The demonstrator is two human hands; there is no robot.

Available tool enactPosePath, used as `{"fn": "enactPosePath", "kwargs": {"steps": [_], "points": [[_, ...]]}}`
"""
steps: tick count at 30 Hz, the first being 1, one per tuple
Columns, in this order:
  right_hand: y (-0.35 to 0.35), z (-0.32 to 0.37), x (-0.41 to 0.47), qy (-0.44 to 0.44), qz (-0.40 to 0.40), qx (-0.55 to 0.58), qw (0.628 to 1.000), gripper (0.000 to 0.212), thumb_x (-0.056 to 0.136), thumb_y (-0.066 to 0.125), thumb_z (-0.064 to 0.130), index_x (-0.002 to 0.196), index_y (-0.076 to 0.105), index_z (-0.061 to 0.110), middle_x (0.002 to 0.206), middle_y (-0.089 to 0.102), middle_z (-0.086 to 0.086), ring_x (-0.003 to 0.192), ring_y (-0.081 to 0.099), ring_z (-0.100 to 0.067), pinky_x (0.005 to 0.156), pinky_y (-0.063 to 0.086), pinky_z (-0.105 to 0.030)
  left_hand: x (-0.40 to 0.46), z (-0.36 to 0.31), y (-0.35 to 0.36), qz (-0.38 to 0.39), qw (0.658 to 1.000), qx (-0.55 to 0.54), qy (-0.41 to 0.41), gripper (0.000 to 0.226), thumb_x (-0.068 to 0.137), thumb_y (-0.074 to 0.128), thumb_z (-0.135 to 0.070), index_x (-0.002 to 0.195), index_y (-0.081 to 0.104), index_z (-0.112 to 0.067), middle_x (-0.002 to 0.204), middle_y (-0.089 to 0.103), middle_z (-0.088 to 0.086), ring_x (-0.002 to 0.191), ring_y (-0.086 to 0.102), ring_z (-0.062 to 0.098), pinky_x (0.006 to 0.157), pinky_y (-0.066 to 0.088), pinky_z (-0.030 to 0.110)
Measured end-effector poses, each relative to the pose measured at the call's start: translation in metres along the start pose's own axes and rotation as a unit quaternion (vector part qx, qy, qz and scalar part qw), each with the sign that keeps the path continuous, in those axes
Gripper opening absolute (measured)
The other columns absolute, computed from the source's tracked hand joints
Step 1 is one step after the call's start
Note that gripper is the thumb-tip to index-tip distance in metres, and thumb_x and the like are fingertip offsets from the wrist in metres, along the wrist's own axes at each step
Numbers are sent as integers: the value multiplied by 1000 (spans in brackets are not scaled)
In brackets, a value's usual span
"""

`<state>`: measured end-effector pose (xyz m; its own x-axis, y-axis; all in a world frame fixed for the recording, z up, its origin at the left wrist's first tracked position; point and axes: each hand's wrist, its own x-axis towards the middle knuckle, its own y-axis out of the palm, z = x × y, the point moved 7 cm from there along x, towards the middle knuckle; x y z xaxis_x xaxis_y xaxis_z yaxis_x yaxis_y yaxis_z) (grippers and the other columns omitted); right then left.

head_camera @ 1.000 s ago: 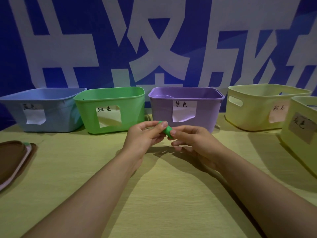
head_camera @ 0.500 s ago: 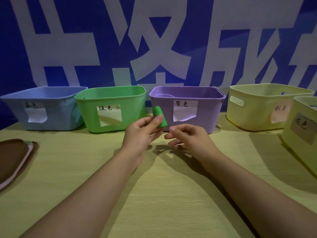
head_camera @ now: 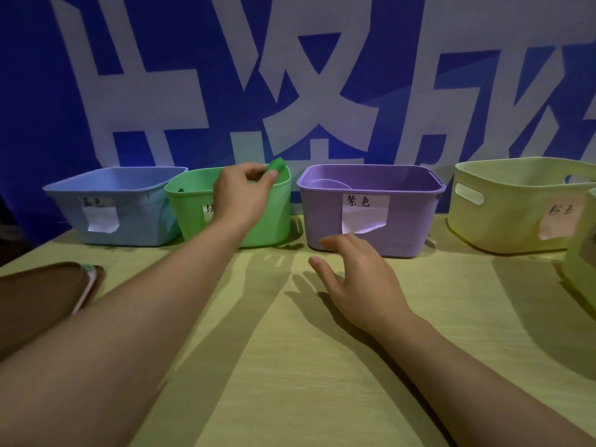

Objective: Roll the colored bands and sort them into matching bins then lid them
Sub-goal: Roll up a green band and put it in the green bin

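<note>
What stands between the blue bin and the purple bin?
In the head view, the green bin stands between the blue bin and the purple bin. The left hand holds a rolled green band over it.

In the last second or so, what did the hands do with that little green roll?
The left hand took the green roll over from both hands and carried it up and away, to above the green bin, still pinching it. The right hand let go and sank, open, toward the table. The blue bin, purple bin and brown lid stayed put.
</note>
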<state>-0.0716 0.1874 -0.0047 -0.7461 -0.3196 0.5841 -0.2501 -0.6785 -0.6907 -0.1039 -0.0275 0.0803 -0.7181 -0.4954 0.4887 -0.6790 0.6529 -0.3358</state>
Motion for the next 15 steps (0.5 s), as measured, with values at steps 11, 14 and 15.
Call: {"fn": "enactPosePath", "kwargs": {"steps": [11, 14, 15], "points": [[-19, 35, 50, -46, 39, -50, 997, 40, 103, 49, 52, 130, 60, 25, 122, 61, 6, 111, 56, -17, 81, 44, -33, 87, 18, 17, 196, 931, 305, -51, 27, 84, 80, -34, 104, 78, -16, 110, 73, 7, 101, 66, 27, 94, 57, 45], [-21, 41, 60, -57, 38, -54, 996, 39, 103, 50, 50, 130, 60, 24, 124, 62, 4, 111, 56, -19, 83, 42, -34, 95, 23, 24, 241, 901, 353, -73, 33, 85, 77, -28, 109, 71, -6, 105, 69, 12, 94, 67, 29, 82, 59, 41], [-21, 42, 62, -58, 38, -53, 996, 39, 103, 50, 50, 130, 60, 24, 125, 62, 4, 113, 56, -19, 86, 44, -35, 95, 24, 26, 253, 894, 361, -78, 33, 86, 75, -27, 110, 68, -4, 104, 67, 13, 93, 67, 29, 76, 58, 40]]}}
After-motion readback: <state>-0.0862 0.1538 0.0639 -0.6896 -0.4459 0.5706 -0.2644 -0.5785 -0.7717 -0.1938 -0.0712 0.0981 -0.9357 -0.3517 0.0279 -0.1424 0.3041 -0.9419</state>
